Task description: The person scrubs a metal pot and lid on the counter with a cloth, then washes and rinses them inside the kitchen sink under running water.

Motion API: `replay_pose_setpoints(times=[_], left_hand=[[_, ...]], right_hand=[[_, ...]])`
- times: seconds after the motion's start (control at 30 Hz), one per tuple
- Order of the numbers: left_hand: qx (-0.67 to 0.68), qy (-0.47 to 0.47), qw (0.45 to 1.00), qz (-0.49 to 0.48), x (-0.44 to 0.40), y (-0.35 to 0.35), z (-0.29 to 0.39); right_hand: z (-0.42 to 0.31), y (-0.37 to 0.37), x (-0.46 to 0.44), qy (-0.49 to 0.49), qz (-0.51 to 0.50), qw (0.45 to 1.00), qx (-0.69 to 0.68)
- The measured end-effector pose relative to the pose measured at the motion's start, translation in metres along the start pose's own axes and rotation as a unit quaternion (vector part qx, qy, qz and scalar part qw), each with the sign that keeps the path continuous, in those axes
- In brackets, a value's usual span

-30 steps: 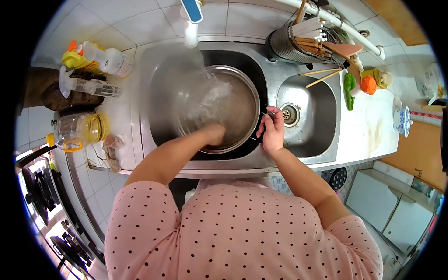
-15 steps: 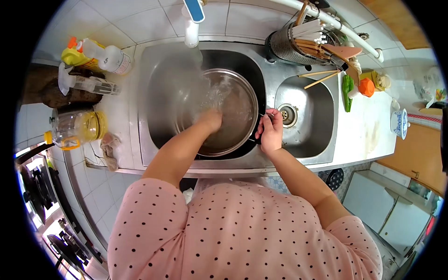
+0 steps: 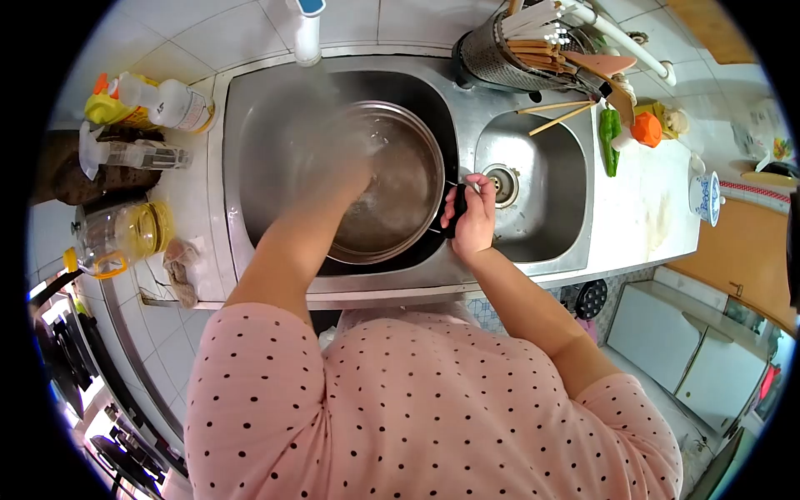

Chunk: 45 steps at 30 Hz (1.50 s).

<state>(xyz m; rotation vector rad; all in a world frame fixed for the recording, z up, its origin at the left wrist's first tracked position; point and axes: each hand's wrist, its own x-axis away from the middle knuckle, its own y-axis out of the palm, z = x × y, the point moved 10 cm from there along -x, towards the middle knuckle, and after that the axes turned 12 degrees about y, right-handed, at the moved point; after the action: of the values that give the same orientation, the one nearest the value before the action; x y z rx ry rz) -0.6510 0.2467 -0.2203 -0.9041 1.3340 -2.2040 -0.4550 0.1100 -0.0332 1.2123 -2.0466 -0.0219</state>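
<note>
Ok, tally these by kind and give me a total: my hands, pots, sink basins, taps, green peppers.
Hands: 2, the left hand and the right hand
Pots: 1
Sink basins: 2, the left basin and the right basin
Taps: 1
Green peppers: 1
Total: 7

One left hand (image 3: pixel 354 172) and one right hand (image 3: pixel 473 212), two in all, meet at one pan (image 3: pixel 439 171) with one black handle (image 3: pixel 457 208) in view. The sink (image 3: pixel 467 117) counts two basins (image 3: pixel 546 183), with one drain (image 3: pixel 502 185) showing and one tap (image 3: pixel 307 42) on the far side. Two loose chopsticks (image 3: pixel 562 119) lie at far right (the bundle (image 3: pixel 535 50) in one metal holder (image 3: pixel 490 58) is too crowded to count). At right, one green pepper (image 3: pixel 611 140); at left, one spray bottle (image 3: pixel 137 154).
</note>
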Motion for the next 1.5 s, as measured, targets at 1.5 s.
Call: replay_pose_setpoints(times=[1.5], left_hand=[[0.047,0.325,0.914,0.238,0.099,-0.307,0.126]], right_hand=[[-0.011,0.105,0.009,-0.1,-0.151,0.836,0.518]])
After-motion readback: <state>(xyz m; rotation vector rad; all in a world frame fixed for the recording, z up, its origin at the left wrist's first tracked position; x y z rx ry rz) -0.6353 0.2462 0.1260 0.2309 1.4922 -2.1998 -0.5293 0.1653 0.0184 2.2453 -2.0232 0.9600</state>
